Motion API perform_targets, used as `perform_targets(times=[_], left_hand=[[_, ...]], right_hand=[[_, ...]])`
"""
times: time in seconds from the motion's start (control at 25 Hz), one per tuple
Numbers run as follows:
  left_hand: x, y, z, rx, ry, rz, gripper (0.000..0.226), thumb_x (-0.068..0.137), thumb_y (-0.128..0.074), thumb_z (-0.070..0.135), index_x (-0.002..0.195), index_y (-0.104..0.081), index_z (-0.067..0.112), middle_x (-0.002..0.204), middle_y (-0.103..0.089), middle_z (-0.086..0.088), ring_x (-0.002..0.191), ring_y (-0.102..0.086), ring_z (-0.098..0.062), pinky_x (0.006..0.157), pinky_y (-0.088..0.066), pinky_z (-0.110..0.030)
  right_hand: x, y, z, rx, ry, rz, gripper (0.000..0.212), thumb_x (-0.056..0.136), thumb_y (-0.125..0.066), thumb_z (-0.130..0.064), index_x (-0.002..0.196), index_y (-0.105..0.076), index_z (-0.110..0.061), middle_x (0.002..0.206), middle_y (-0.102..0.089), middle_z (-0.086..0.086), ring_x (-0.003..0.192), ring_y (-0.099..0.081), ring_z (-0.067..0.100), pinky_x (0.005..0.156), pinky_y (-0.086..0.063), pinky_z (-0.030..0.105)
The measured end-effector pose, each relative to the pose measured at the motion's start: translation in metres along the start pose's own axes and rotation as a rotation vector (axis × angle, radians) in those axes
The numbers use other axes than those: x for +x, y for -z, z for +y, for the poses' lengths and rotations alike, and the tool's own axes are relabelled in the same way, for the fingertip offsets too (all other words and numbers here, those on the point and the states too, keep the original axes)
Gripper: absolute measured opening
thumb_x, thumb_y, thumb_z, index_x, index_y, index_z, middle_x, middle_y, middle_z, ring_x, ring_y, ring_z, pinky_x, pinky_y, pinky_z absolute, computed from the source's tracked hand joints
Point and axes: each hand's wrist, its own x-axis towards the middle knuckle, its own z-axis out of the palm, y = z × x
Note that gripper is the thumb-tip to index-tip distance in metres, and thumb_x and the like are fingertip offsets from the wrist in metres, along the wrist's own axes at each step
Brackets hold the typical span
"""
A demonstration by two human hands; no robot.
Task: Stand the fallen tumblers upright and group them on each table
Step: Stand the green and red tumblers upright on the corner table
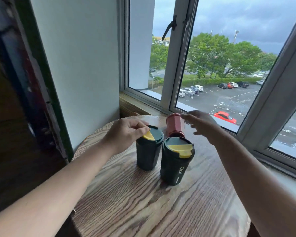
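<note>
Two dark green tumblers with yellow lid flaps stand upright side by side on the round wooden table (126, 194). My left hand (125, 132) rests on the left green tumbler (148, 153), its fingertips pinching the lid's rim by the yellow flap. The right green tumbler (176, 165) stands free, with white lettering on its side. Behind them a red tumbler (174, 125) shows its narrow end toward the window; I cannot tell whether it lies on its side or stands inverted. My right hand (202, 125) hovers just right of the red tumbler's far end, fingers spread and blurred.
The table is set into a corner, with a white wall (79, 65) to the left and a wooden window sill (140, 105) behind it. The window frame (178, 57) runs along the back and right. A dark panel (15, 100) stands at the far left.
</note>
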Motion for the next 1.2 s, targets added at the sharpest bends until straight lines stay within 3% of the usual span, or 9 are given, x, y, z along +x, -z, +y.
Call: perform_targets(times=[0.12, 0.2, 0.36, 0.48, 0.64, 0.76, 0.84, 1.0, 1.2], left_hand=[[-0.005, -0.004, 0.003, -0.026, 0.056, 0.042, 0.014, 0.088, -0.076, 0.026, 0.088, -0.085, 0.015, 0.113, -0.079, 0.01, 0.116, -0.068, 0.0, 0.1, -0.047, -0.017], [-0.008, -0.006, 0.006, -0.052, 0.085, 0.078, 0.026, 0.082, -0.073, 0.036, 0.09, -0.085, 0.014, 0.114, -0.079, 0.007, 0.115, -0.069, -0.002, 0.098, -0.048, -0.016], [-0.012, -0.008, 0.01, -0.073, 0.142, 0.092, 0.023, 0.084, -0.072, 0.03, 0.091, -0.084, 0.012, 0.116, -0.079, 0.008, 0.114, -0.069, -0.002, 0.094, -0.048, -0.016], [-0.011, -0.008, 0.01, -0.099, 0.143, 0.099, 0.023, 0.083, -0.073, 0.03, 0.091, -0.085, 0.011, 0.116, -0.079, 0.007, 0.115, -0.07, -0.005, 0.101, -0.051, -0.027], [-0.01, -0.008, 0.007, -0.114, 0.118, 0.099, 0.034, 0.077, -0.072, 0.044, 0.09, -0.085, 0.015, 0.116, -0.08, 0.005, 0.116, -0.07, -0.007, 0.106, -0.051, -0.035], [-0.008, -0.007, 0.003, -0.124, 0.094, 0.091, 0.036, 0.076, -0.073, 0.045, 0.09, -0.086, 0.015, 0.116, -0.08, 0.005, 0.116, -0.07, -0.007, 0.109, -0.05, -0.041], [-0.006, -0.006, 0.001, -0.135, 0.092, 0.074, 0.036, 0.075, -0.073, 0.046, 0.089, -0.086, 0.015, 0.115, -0.08, 0.006, 0.116, -0.07, -0.006, 0.109, -0.05, -0.041], [-0.005, -0.004, -0.002, -0.141, 0.072, 0.056, 0.031, 0.076, -0.074, 0.046, 0.086, -0.086, 0.019, 0.113, -0.08, 0.008, 0.115, -0.07, -0.005, 0.109, -0.05, -0.042], [-0.005, -0.005, -0.004, -0.151, 0.055, 0.073, 0.032, 0.076, -0.074, 0.046, 0.086, -0.086, 0.018, 0.11, -0.081, 0.009, 0.112, -0.072, -0.005, 0.104, -0.054, -0.04]], right_hand=[[0.074, -0.012, 0.009, -0.278, -0.059, -0.083, 0.061, 0.082, -0.072, -0.065, 0.1, -0.072, -0.006, 0.084, -0.068, 0.013, 0.077, -0.065, 0.028, 0.07, -0.064, 0.047], [0.104, -0.021, 0.013, -0.32, -0.107, -0.109, 0.06, 0.081, -0.075, -0.064, 0.091, -0.067, -0.006, 0.087, -0.067, 0.012, 0.072, -0.067, 0.03, 0.057, -0.059, 0.037], [0.132, -0.034, 0.032, -0.273, -0.232, -0.133, 0.059, 0.079, -0.079, -0.059, 0.099, -0.067, -0.004, 0.091, -0.07, 0.018, 0.071, -0.074, 0.036, 0.059, -0.064, 0.04], [0.136, -0.035, 0.042, -0.136, -0.259, -0.133, 0.062, 0.074, -0.084, -0.054, 0.106, -0.068, -0.003, 0.094, -0.073, 0.02, 0.073, -0.077, 0.035, 0.061, -0.066, 0.044], [0.113, -0.029, 0.038, 0.046, -0.017, -0.01, 0.062, 0.061, -0.088, -0.046, 0.11, -0.064, -0.016, 0.103, -0.073, 0.011, 0.086, -0.073, 0.026, 0.071, -0.066, 0.046], [0.073, -0.029, 0.04, 0.055, 0.238, 0.064, 0.068, 0.064, -0.095, -0.03, 0.118, -0.054, -0.025, 0.107, -0.067, -0.002, 0.09, -0.065, 0.01, 0.071, -0.054, 0.026], [0.053, -0.035, 0.05, -0.002, 0.344, 0.095, 0.069, 0.063, -0.096, -0.027, 0.115, -0.05, -0.03, 0.112, -0.066, -0.001, 0.094, -0.066, 0.016, 0.071, -0.049, 0.022], [0.042, -0.038, 0.063, -0.013, 0.36, 0.161, 0.074, 0.061, -0.098, -0.029, 0.114, -0.047, -0.032, 0.121, -0.065, 0.006, 0.104, -0.065, 0.024, 0.073, -0.049, 0.024], [0.037, -0.034, 0.067, -0.082, 0.386, 0.143, 0.077, 0.058, -0.097, -0.042, 0.114, -0.044, -0.034, 0.126, -0.064, 0.007, 0.108, -0.065, 0.028, 0.087, -0.057, 0.04]])
